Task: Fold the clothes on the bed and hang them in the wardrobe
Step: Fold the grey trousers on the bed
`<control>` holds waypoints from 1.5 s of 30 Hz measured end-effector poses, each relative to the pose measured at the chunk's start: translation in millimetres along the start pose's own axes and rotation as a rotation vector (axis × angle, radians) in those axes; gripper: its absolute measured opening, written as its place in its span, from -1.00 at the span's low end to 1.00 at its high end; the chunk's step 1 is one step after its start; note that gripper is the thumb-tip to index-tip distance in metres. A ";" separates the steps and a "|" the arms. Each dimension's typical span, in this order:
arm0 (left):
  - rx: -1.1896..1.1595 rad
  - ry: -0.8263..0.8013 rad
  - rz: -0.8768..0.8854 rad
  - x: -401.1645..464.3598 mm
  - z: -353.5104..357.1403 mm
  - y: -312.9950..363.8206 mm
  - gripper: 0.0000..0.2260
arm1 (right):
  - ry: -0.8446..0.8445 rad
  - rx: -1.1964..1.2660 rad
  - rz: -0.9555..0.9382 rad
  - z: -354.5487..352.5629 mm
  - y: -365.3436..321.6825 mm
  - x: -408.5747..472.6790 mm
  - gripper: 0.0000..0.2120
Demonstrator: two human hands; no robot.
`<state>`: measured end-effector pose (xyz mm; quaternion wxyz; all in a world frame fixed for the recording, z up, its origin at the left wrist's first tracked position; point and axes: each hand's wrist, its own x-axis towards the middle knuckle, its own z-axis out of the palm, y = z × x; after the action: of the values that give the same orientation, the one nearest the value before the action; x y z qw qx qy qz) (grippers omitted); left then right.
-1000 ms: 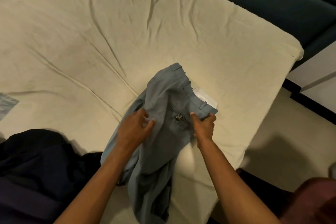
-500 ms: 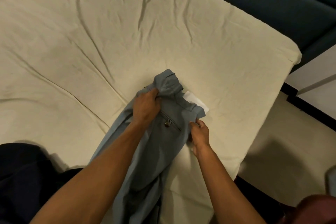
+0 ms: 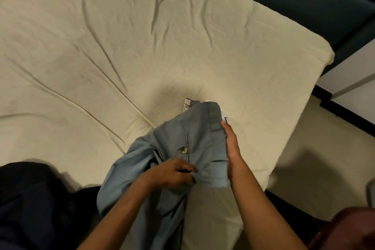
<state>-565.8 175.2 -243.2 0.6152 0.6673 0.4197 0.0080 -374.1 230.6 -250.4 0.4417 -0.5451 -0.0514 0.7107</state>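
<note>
The grey-blue trousers lie near the bed corner. The left hand pinches fabric below the pocket button; the right hand, fingers straight, presses the waistband edge. Best square the waistband, then smooth the legs. Half a second ago the left hand gripped higher and the right pinched

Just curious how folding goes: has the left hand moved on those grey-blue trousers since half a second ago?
Yes. The left hand has slid from the waistband down below the pocket button, toward the person, and now pinches the grey-blue trousers there.
</note>
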 end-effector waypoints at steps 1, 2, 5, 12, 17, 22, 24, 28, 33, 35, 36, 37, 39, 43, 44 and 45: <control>0.018 -0.061 -0.080 -6.1 -3.2 -8.2 -0.85 | 0.055 -0.082 0.005 0.6 1.1 -0.2 -0.71; -0.010 -0.106 -0.150 -12.1 -6.9 -15.6 -0.83 | 0.097 -0.133 0.015 0.0 2.8 0.4 -0.72; -0.201 0.060 -0.213 -25.2 -16.7 -18.6 -0.66 | 0.103 -0.194 0.016 1.9 12.3 -4.3 -0.77; 0.053 1.003 -0.074 7.1 -35.5 23.2 -0.71 | -0.033 -0.367 -0.182 21.8 42.1 -40.9 -0.69; 0.247 0.635 -0.319 26.9 -45.6 32.3 -0.40 | -0.199 -0.525 -0.259 23.4 61.4 -56.4 -0.77; 0.263 0.910 -0.315 12.6 -41.3 20.9 -0.78 | -0.041 -0.529 -0.246 10.1 78.9 -51.6 -0.70; 0.041 1.059 -0.373 0.1 -40.3 7.5 -0.88 | 0.148 -0.479 -0.299 -0.9 83.2 -44.8 -0.72; -0.799 1.238 -0.480 -14.0 -49.4 -62.0 -0.83 | 0.490 -0.515 -0.362 -24.0 83.6 -43.9 -0.74; -0.911 1.345 -0.539 -38.8 -49.5 -46.7 -0.55 | 0.532 -0.698 -0.217 -40.5 82.0 -48.8 -0.67; -0.665 1.295 -0.635 -42.8 -46.2 -34.7 -0.48 | 0.470 -0.670 -0.144 -44.1 80.3 -45.8 -0.71; -0.540 1.252 -0.667 -43.8 -43.5 -31.2 -0.41 | 0.437 -0.644 -0.106 -43.8 76.9 -44.2 -0.72; -0.438 1.205 -0.681 -45.0 -41.5 -27.4 -0.33 | 0.415 -0.608 -0.067 -43.8 71.9 -40.4 -0.69; -0.290 1.122 -0.662 -44.7 -38.3 -25.6 -0.21 | 0.388 -0.509 -0.006 -42.6 59.3 -30.1 -0.68; -0.093 1.027 -0.626 -35.4 -35.2 -18.0 -0.18 | 0.367 -0.434 0.048 -41.5 34.0 -8.6 -0.69; -0.044 1.017 -0.626 -32.5 -34.9 -16.2 -0.18 | 0.347 -0.460 0.048 -42.2 30.8 -3.9 -0.67; -0.014 1.005 -0.636 -29.6 -36.0 -17.3 -0.19 | 0.313 -0.495 0.047 -41.2 28.3 -0.5 -0.65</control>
<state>-613.5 185.8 -233.8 0.3176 0.4191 0.8389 0.1408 -356.5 196.3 -282.3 0.2813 -0.7403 -0.1421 0.5939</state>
